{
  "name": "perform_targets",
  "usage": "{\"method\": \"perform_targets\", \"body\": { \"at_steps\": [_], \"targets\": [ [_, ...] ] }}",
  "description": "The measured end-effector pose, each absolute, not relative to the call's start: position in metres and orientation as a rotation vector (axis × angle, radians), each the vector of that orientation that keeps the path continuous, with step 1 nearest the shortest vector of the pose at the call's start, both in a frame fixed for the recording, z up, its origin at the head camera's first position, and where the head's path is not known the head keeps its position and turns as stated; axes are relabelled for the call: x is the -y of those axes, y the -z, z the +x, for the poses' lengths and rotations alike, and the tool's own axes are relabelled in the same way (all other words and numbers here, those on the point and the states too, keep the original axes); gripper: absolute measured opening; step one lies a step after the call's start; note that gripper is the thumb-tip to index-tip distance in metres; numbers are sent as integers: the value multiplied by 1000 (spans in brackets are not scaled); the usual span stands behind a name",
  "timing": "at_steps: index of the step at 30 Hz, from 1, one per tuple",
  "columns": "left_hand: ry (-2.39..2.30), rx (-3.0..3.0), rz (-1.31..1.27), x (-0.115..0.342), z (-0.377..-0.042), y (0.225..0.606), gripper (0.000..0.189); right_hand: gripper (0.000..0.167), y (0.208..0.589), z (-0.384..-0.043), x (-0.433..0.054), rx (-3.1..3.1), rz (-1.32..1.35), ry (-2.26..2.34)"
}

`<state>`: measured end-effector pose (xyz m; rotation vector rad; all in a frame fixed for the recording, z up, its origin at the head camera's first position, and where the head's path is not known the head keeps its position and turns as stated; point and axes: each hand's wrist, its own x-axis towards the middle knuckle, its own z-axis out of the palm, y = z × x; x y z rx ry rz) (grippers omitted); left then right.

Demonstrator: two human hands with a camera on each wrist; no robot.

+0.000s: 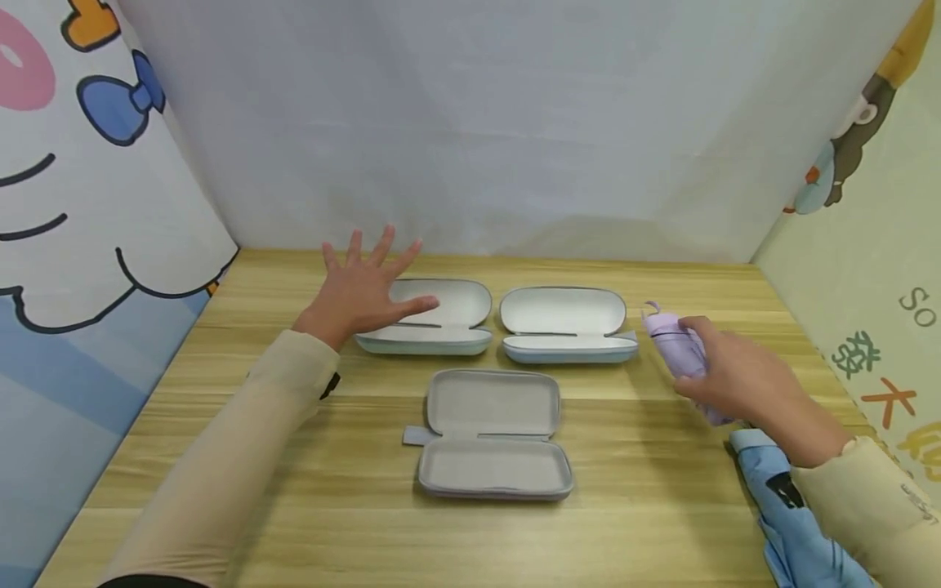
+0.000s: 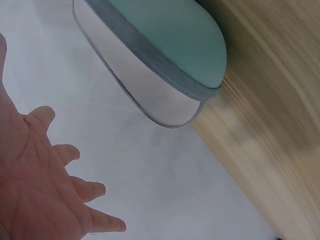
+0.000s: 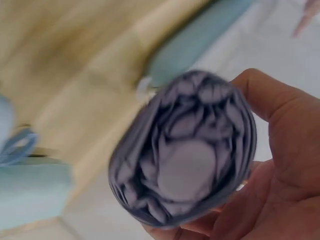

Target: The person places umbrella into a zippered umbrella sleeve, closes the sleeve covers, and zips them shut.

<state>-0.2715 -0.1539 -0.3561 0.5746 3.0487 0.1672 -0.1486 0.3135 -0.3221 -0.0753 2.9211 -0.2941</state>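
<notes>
My right hand (image 1: 750, 380) grips a light purple folded umbrella (image 1: 678, 353) at the right of the table, its wrist loop pointing to the back. The right wrist view looks onto the end of the umbrella (image 3: 185, 170), where folds of cloth ring a pale round centre. My left hand (image 1: 360, 294), fingers spread wide and holding nothing, hovers by the left end of an open mint-green hard case (image 1: 422, 346). Right of that stands a light blue case (image 1: 569, 353), lid up. Nearer the front lies an open greyish-purple case (image 1: 494, 469) with a tab on its left.
A blue folded cloth item (image 1: 787, 498) lies at the right front, partly under my right forearm. In the right wrist view a pale green item (image 3: 32, 192) and a blue strap (image 3: 20, 145) show at the left. A white sheet (image 1: 470, 147) hangs behind the table.
</notes>
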Motion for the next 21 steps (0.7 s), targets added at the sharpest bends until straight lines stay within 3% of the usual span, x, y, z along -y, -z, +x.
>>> {"method": "perform_targets", "body": {
  "at_steps": [8, 14, 21],
  "targets": [
    [-161, -3054, 567, 156, -269, 353, 97, 77, 296, -127, -275, -2994, -411, 271],
    [-168, -3057, 566, 157, -268, 353, 97, 70, 295, -113, -246, -2958, -718, 214],
    [-174, -3065, 564, 159, -267, 353, 97, 64, 295, -106, -215, -2760, -894, 209]
  ]
}}
